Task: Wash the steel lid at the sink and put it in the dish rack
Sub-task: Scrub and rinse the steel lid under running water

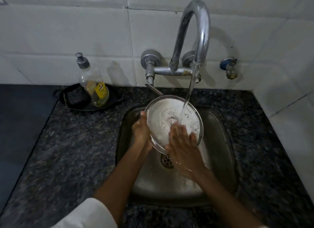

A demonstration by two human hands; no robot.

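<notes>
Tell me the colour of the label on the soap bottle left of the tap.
Yellow, on the clear soap bottle; the head view shows it.

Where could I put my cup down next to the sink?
The dark granite counter left of the sink is bare, in front of the black tray holding the soap bottle. The strip right of the sink is bare too. The basin is crowded: both hands and the steel lid fill it under the running tap.

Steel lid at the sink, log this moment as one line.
stage: rinsing | lid: tilted under tap stream, soapy | left hand: holds rim | right hand: rubs inside | rack: not in view
</notes>
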